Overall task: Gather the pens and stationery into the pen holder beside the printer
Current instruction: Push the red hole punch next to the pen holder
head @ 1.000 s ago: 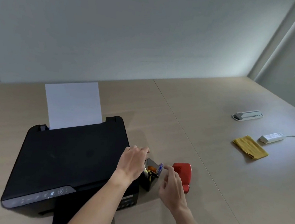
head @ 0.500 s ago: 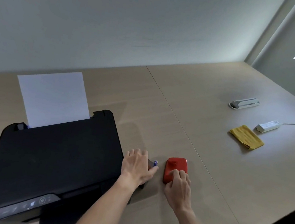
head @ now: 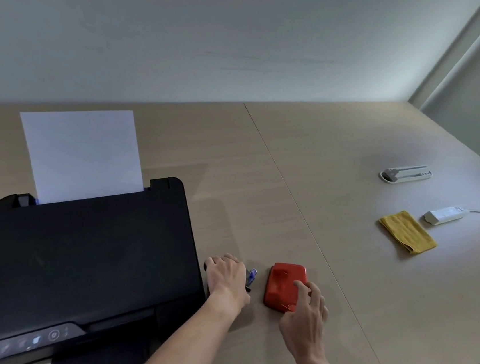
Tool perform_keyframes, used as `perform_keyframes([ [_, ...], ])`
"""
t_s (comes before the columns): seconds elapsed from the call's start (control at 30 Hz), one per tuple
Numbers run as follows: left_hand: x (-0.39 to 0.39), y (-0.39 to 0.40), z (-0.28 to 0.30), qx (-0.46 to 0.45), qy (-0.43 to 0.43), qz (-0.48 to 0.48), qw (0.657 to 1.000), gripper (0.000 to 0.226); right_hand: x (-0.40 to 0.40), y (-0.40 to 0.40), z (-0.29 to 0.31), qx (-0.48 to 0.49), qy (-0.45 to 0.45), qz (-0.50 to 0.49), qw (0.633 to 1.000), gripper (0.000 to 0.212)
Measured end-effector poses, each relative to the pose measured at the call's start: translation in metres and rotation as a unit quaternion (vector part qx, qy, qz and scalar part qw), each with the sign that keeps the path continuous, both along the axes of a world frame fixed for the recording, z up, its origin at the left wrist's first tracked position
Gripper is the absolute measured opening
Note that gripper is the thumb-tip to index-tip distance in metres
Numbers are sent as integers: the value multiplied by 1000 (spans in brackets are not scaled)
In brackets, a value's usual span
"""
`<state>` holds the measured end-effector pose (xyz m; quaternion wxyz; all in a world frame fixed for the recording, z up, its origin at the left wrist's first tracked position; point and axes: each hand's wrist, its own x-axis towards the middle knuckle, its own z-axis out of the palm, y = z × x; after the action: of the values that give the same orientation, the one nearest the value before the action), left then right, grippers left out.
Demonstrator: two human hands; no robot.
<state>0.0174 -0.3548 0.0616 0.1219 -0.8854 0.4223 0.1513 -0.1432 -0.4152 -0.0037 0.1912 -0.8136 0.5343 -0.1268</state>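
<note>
Two hands are at work close to the printer (head: 80,256), both low on the desk (head: 309,165). The left hand (head: 227,279) lies over the pen holder, which sits tight against the printer's side at about 3 o'clock from it; the holder is almost wholly hidden under the palm. The left fingers (head: 224,259) curl down over its top, close together, and whether they grip the rim or only rest on it I cannot tell. A blue pen (head: 251,276) pokes up just past the hand at 3 o'clock, apparently standing in the holder.

The right hand (head: 304,318) sits at 5 o'clock from the red box (head: 283,285). Its fingers (head: 301,287) are loosely spread and curved, the forefinger tip touching the box's top, nothing pinched between them. The box lies flat, just beside the holder at its 3 o'clock, not touching it as far as I can see.

Progress looks well on: no loose pens show anywhere on the desk. What seems left is this red box, if it counts as stationery, and it looks too broad for the holder. Well away at 2 o'clock lie a yellow cloth (head: 407,235), a power strip (head: 444,215) and a white device (head: 405,173), which I judge to be outside the job.
</note>
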Motion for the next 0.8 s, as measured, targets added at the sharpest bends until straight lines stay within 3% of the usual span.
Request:
perform_keyframes([
  [0.23,31,-12,3,-16,32,2,999,65,-9,-15,-15,38,-21,37,998,66],
  [0.43,76,-29,14,-21,68,20,997,60,-10,-50,-18,-4,9,198,980,54],
  [0.63,102,-44,17,-26,62,43,997,57,39,-61,-12,-59,53,209,975,50],
  [0.8,118,-55,13,-29,51,52,997,53,95,-70,-1,-47,34,207,977,22],
])
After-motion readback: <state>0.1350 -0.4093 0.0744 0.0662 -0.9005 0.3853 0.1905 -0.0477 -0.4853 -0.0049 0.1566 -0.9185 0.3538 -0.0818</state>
